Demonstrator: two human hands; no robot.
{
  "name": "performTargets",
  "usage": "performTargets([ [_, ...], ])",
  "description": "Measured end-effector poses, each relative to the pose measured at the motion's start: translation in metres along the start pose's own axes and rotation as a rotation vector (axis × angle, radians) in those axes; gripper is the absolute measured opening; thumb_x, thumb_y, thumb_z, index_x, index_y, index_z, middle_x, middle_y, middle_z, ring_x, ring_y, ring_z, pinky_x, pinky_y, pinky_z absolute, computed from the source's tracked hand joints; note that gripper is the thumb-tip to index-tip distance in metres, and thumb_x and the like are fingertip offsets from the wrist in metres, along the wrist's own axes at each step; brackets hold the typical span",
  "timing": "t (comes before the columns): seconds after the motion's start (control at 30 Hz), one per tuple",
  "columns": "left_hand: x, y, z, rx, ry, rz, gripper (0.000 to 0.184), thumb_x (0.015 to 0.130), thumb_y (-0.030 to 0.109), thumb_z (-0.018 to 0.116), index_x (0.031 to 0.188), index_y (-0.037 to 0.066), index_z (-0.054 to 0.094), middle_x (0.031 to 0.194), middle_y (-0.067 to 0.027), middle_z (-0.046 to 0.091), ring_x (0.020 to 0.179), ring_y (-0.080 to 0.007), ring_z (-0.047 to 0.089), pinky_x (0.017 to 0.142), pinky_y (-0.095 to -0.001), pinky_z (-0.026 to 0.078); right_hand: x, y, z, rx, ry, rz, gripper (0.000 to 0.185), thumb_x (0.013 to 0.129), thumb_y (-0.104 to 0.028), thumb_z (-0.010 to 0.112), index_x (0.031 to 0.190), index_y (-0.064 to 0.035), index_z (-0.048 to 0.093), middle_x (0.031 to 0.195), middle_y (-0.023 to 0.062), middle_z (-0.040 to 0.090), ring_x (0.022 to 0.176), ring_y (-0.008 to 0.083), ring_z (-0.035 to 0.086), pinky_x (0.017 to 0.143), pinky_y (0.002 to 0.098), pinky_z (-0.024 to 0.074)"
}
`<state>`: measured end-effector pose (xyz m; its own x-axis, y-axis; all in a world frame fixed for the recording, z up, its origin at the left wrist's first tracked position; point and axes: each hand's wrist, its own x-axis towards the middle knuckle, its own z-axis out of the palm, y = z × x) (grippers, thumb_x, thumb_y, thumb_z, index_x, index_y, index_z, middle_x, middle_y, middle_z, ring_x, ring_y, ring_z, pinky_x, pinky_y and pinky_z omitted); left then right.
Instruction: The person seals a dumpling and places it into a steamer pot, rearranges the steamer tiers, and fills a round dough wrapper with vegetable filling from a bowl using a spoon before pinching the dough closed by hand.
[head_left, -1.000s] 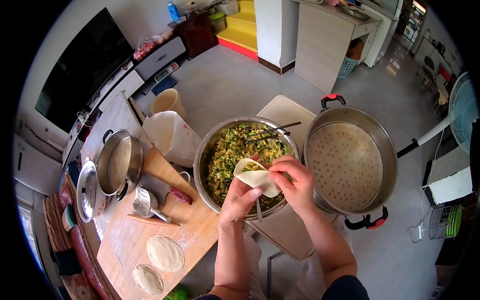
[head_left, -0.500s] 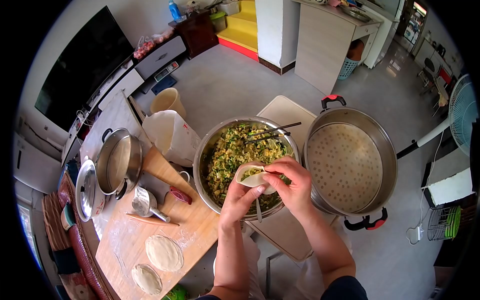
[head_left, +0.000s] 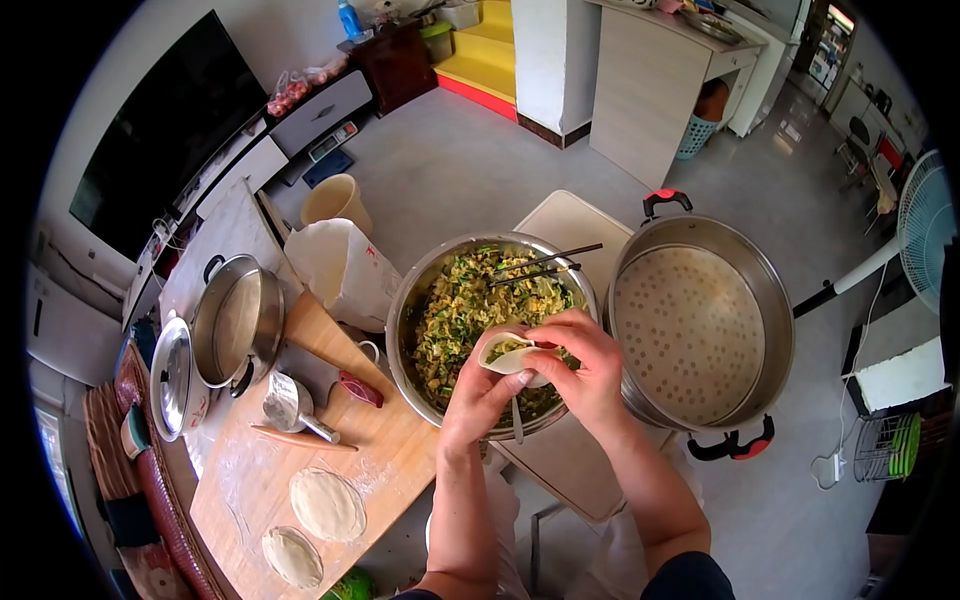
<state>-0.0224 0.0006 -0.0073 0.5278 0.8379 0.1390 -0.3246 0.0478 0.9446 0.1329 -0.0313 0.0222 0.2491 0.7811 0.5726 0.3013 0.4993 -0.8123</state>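
Over the near part of a steel bowl (head_left: pixel 404 372) of chopped green and yellow filling, both hands hold a dough wrapper (head_left: pixel 511 359) folded partly round some filling. My left hand (head_left: pixel 479 398) cups the wrapper from the left, thumb against its near edge. Fingertips of my right hand (head_left: pixel 580 358) pinch the wrapper's right edge. Black chopsticks (head_left: pixel 545 262) rest in the bowl at its far right side. A spoon handle (head_left: pixel 517 422) pokes out over the near rim, below the hands.
Right of the bowl stands a steamer pot (head_left: pixel 690 335) with a perforated base. On the floured wooden board (head_left: pixel 400 460) at left lie two dough rounds (head_left: pixel 328 505), a rolling pin (head_left: pixel 303 439) and a metal scoop (head_left: pixel 290 402). Behind is a white flour sack (head_left: pixel 345 275).
The wrapper's opening has changed shape slightly as the right fingers press its edge. Otherwise the hands stay in nearly the same place.
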Motion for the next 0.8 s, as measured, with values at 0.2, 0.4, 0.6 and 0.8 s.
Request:
performTargets([
  [0.2, 0.001, 0.003, 0.003, 0.062, 0.0, -0.004, 0.043, 0.09, 0.005, 0.067, 0.129, 0.003, 0.048, 0.121, -0.0055, 0.056, 0.114, -0.016, 0.054, 0.098, -0.0314, 0.046, -0.006, 0.009, 0.001, -0.063, -0.014, -0.05, 0.015, 0.075, 0.002, 0.075, 0.088, -0.0015, 0.068, 0.086, 0.0096, 0.065, 0.076, 0.023, 0.065, 0.065, 0.0315, 0.0517],
  [0.4, 0.001, 0.002, 0.0, 0.086, -0.003, -0.002, 0.043, 0.09, 0.005, 0.067, 0.129, 0.002, 0.048, 0.12, -0.0056, 0.056, 0.113, -0.0159, 0.054, 0.097, -0.031, 0.046, 0.001, -0.002, -0.003, -0.084, -0.043, -0.068, 0.016, 0.076, 0.002, 0.074, 0.091, -0.0014, 0.067, 0.086, 0.0103, 0.065, 0.076, 0.0238, 0.065, 0.065, 0.0325, 0.0518],
  [0.6, 0.001, 0.003, 0.007, 0.121, 0.013, -0.031, 0.042, 0.091, 0.005, 0.066, 0.129, 0.002, 0.049, 0.117, -0.0066, 0.056, 0.109, -0.0153, 0.054, 0.094, -0.0304, 0.046, -0.001, 0.006, -0.001, -0.148, -0.06, -0.136, 0.016, 0.077, 0.003, 0.072, 0.09, -0.0023, 0.066, 0.087, 0.0091, 0.063, 0.074, 0.0254, 0.063, 0.064, 0.0339, 0.0506],
  [0.8, 0.004, -0.006, 0.004, -0.141, 0.032, -0.003, 0.04, 0.09, 0.006, 0.067, 0.126, 0.003, 0.049, 0.12, -0.0117, 0.058, 0.112, -0.0218, 0.058, 0.095, -0.0352, 0.048, 0.005, 0.005, -0.009, -0.053, -0.12, -0.054, 0.029, 0.08, -0.002, 0.071, 0.109, -0.0034, 0.067, 0.105, 0.0128, 0.061, 0.096, 0.0267, 0.062, 0.08, 0.0337, 0.0512],
])
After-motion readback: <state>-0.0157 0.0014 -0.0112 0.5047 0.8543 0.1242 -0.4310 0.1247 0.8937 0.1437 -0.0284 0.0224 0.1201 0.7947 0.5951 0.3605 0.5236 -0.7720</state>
